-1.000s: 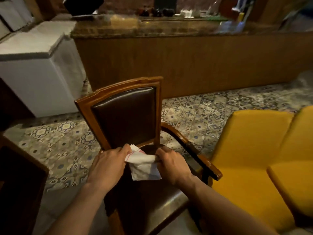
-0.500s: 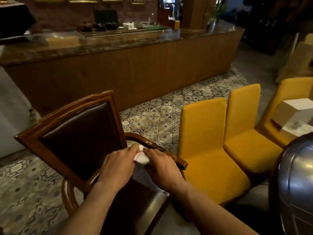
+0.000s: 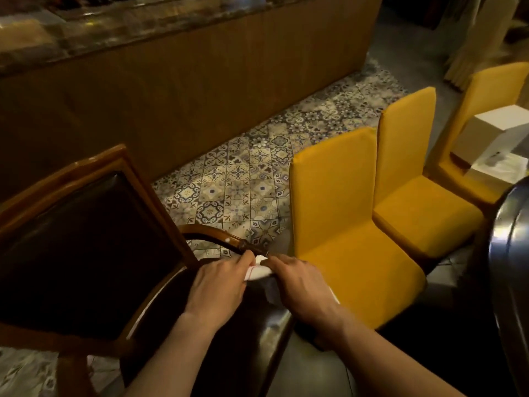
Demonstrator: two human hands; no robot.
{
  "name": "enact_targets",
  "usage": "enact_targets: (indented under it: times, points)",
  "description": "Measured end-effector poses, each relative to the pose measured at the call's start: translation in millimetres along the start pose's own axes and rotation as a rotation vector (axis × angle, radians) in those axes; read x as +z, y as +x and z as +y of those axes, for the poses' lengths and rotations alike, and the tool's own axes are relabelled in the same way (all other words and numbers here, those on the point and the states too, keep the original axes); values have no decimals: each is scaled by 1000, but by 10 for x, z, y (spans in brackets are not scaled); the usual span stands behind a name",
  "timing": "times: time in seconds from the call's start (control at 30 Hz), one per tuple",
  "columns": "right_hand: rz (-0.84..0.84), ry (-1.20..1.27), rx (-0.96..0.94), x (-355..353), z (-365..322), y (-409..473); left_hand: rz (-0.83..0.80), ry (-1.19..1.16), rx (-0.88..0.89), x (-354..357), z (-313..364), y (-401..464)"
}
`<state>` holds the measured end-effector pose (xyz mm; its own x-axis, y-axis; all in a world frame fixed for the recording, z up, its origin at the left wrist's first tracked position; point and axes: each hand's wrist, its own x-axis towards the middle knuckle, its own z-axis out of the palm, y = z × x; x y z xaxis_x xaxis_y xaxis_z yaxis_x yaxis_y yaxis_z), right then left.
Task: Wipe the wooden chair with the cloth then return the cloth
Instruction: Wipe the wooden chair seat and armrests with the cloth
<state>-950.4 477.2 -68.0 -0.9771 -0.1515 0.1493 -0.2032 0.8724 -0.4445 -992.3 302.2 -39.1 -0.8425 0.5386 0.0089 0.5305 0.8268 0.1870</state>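
Cloth (image 3: 259, 272): white, soft, light, likely limp and easily bunched; held between left hand (image 3: 219, 285) and right hand (image 3: 303, 285), fingers closed on it, over the chair (image 3: 86, 224) seat's right edge by the armrest (image 3: 217, 236); best gripped in a wad.

Wooden chair backrest (image 3: 86, 247) rising close on left, curved armrest (image 3: 211, 234) crossing just ahead. Yellow chair (image 3: 343, 224) crowding right side, two more lining up beyond. Tiled floor (image 3: 243, 181) lying open ahead toward wooden bar counter (image 3: 171, 90).
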Motion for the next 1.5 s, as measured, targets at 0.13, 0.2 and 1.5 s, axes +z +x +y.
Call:
enact_targets:
  times: [0.13, 0.2, 1.5]
  points:
    - [-32, -40, 48, 67, 209, 95, -41, -21, 26, 196, -39, 257]
    - [-38, -75, 69, 106, 299, 124, -66, -40, 51, 264, -51, 357]
    - [-121, -363, 714, 2049, 757, 524, -263, -22, 279, 2458, -998, 1341]
